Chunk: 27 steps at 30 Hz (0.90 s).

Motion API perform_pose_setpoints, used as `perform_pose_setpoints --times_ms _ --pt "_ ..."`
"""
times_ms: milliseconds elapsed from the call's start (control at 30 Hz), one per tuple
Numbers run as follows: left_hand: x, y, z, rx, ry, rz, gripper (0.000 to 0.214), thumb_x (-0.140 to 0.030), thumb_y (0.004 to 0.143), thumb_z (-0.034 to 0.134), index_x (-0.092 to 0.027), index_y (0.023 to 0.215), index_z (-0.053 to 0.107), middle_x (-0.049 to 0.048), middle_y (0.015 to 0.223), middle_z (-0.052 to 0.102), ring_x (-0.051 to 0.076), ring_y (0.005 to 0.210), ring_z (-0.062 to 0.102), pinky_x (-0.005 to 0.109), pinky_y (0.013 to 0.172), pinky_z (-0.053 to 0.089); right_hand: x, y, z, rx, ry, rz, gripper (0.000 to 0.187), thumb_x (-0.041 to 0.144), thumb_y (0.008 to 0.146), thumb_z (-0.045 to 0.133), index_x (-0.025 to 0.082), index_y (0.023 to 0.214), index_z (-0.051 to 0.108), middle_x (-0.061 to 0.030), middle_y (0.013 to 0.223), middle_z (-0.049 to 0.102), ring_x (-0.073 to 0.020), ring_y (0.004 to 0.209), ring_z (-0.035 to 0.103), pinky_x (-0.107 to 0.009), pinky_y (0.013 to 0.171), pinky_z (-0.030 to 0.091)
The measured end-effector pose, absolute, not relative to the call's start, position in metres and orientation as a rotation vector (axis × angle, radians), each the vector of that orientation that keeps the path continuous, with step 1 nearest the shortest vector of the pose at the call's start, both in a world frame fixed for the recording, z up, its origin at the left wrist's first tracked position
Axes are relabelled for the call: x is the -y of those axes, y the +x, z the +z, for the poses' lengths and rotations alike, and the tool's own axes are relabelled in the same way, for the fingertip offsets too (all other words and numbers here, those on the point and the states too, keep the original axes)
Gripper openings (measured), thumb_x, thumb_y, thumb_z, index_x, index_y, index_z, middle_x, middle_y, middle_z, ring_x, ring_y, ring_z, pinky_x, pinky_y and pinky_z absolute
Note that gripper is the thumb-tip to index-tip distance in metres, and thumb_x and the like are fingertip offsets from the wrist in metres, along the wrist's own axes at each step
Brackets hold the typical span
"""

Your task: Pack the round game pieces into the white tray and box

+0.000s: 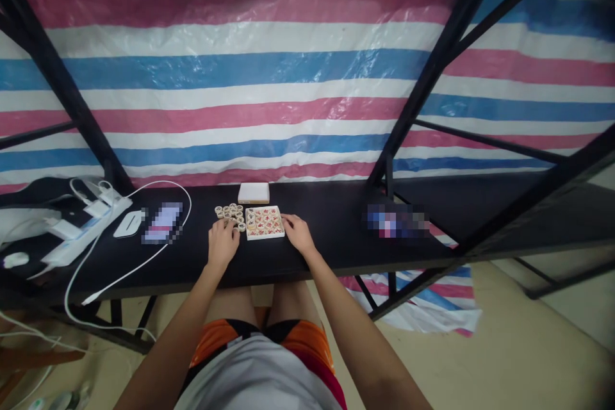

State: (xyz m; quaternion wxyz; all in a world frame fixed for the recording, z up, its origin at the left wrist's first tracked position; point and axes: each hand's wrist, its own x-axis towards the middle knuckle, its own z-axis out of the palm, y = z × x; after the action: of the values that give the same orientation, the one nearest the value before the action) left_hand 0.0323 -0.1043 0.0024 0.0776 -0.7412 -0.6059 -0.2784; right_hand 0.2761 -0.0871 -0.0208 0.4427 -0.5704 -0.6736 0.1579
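Note:
Round wooden Chinese chess pieces (232,210) lie loose in a cluster on the black table. My left hand (223,243) is over the near side of this cluster, its fingers bent down and closed around a piece that they mostly hide. Just to the right is a shallow white box (266,236) with rows of pieces in it, most of them showing red characters, a few at the left dark ones. The fingers of my right hand (298,234) grip this box at its right edge.
A white box lid (254,193) is behind the box. To the left are a blurred phone (163,223), a small white device (129,224), a power strip (89,230) and a white cable (120,278). Another blurred item (396,221) lies right. Black frame bars (423,83) slant at both sides.

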Motion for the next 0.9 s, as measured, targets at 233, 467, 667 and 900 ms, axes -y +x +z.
perform_pose_setpoints --times_ms 233,467,667,900 --pt "0.1054 0.0348 0.0036 1.791 -2.258 -0.797 0.025 -0.024 0.085 0.044 -0.019 0.094 0.067 0.0115 0.101 0.063 0.028 0.093 0.054 0.039 0.077 0.042 0.0878 0.2767 -0.021 1.615 -1.431 0.368 0.029 0.023 0.084 0.045 0.02 0.102 0.068 -0.0053 0.092 0.068 -0.0171 0.084 0.062 -0.03 0.084 0.045" --pt "0.1105 0.0364 0.0059 1.86 -2.268 -0.678 0.03 -0.025 0.077 0.052 -0.017 0.103 0.065 0.0123 0.099 0.065 0.03 0.092 0.056 0.039 0.076 0.041 0.0863 0.2782 -0.022 1.561 -1.431 0.389 0.029 0.025 0.081 0.045 0.02 0.097 0.068 -0.0038 0.088 0.068 -0.0166 0.079 0.062 -0.03 0.081 0.046" --pt "0.1078 0.0341 0.0036 1.832 -2.22 -0.747 0.027 -0.024 0.081 0.05 -0.017 0.104 0.063 0.0113 0.099 0.066 0.028 0.09 0.057 0.037 0.076 0.042 0.0867 0.2778 -0.021 1.547 -1.432 0.407 0.028 0.026 0.08 0.045 0.02 0.093 0.068 -0.004 0.087 0.068 -0.0166 0.078 0.062 -0.029 0.079 0.046" --pt "0.1042 0.035 -0.0006 1.413 -2.501 -1.056 0.019 -0.032 0.091 0.047 -0.019 0.1 0.059 0.0068 0.099 0.065 0.022 0.096 0.057 0.035 0.086 0.044 0.0869 0.2788 -0.022 1.553 -1.433 0.408 0.027 0.027 0.08 0.044 0.02 0.091 0.068 -0.0036 0.086 0.069 -0.0171 0.077 0.062 -0.029 0.078 0.045"
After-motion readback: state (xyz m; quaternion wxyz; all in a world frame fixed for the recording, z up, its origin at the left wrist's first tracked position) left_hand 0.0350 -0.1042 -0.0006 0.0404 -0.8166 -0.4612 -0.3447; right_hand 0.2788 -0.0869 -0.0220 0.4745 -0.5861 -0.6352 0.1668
